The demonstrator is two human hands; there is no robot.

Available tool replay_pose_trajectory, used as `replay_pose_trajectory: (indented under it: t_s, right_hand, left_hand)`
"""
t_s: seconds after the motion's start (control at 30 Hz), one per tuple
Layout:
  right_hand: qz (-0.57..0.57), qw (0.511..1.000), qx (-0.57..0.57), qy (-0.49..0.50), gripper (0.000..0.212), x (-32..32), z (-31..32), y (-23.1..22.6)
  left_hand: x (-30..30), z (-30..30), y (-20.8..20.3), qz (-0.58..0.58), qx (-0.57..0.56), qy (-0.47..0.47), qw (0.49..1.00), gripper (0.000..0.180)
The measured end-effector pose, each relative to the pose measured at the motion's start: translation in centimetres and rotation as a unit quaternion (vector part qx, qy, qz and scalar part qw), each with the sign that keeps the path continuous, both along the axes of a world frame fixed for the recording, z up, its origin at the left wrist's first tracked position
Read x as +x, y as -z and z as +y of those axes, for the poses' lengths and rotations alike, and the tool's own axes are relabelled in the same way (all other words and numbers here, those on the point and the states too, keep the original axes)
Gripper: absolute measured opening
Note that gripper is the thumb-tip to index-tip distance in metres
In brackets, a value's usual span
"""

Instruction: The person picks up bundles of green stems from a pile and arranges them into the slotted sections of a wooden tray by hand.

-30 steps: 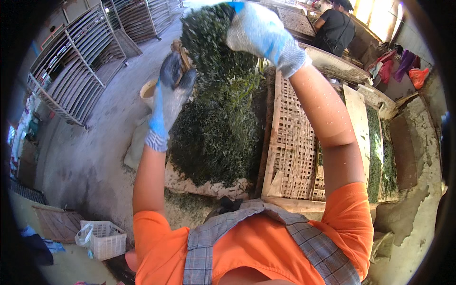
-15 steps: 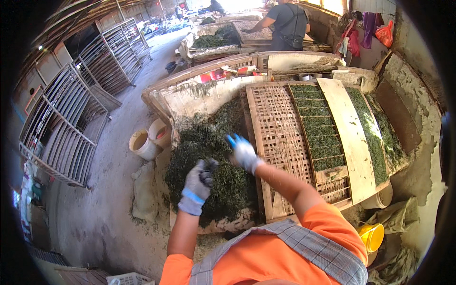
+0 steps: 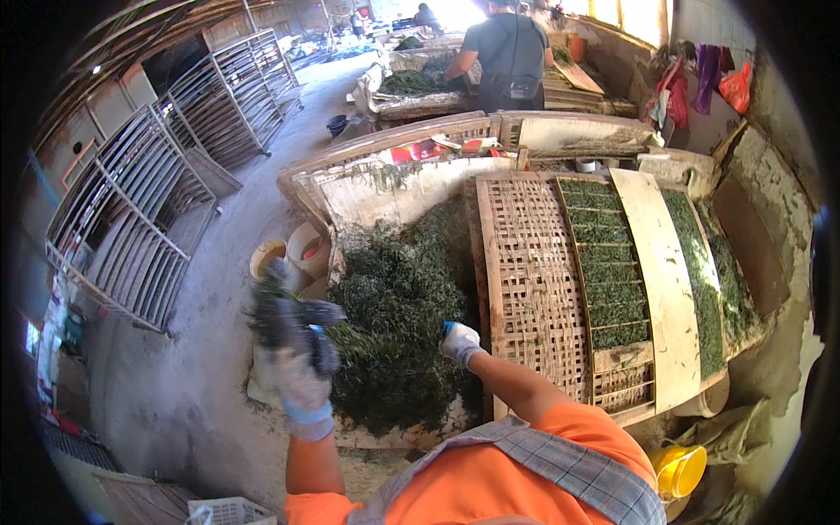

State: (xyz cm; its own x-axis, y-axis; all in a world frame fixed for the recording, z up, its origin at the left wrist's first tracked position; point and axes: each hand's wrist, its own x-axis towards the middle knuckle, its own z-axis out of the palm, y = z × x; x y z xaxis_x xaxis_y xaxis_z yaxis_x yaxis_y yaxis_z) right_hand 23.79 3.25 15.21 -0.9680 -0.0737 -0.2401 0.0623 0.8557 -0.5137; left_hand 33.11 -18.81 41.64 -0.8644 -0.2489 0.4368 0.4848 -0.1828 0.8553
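A heap of dark green, stringy plant material (image 3: pixel 394 289), like shredded seaweed, fills a pale-walled trough in front of me. My left hand (image 3: pixel 302 376), in a grey-white glove with dark fingers and a blue band, is raised over the heap's left edge. Motion smears its fingers, and dark green strands blur around them. At the heap's right side, my right hand (image 3: pixel 460 344) wears a white glove with blue fingertips. Its fingers are curled in against the heap, and whatever they hold is hidden. Right of it lies a woven lattice panel (image 3: pixel 534 280) in a wooden frame.
A slatted frame filled with green strands (image 3: pixel 604 262) and a pale board (image 3: pixel 656 289) lie on the lattice. Buckets (image 3: pixel 267 256) stand left of the trough; a yellow bucket (image 3: pixel 680 471) is at lower right. Slatted racks (image 3: pixel 131 223) line the left. Another person (image 3: pixel 510 61) works behind.
My left hand has swung left and up off the heap, blurring. My right hand has come back toward me, fingers now curled. The person behind has shifted from the board to a green pile.
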Motion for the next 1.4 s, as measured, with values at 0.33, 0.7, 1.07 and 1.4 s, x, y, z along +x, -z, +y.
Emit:
replay_pose_trajectory:
  t_s: [0.33, 0.7, 1.07, 1.4]
  right_hand:
    - [0.011, 0.993, 0.098, -0.066, 0.053, 1.3, 0.4, -5.9]
    - [0.369, 0.927, 0.041, -0.048, 0.043, 4.4, -0.8, -37.8]
    - [0.339, 0.937, 0.028, -0.077, 0.024, 0.5, -5.8, -43.0]
    - [0.465, 0.834, -0.211, -0.209, 0.048, 1.6, -4.2, -16.6]
  left_hand:
    - [-0.2, -0.9, 18.2, -0.415, 0.214, 0.143, 0.873, 0.030]
    - [-1.8, -7.2, 9.8, -0.289, 0.237, 0.239, 0.896, 0.036]
    - [-8.4, -1.9, 16.0, -0.111, -0.195, 0.217, 0.950, 0.044]
    - [-6.4, 2.6, 18.7, -0.385, 0.232, 0.199, 0.871, 0.022]
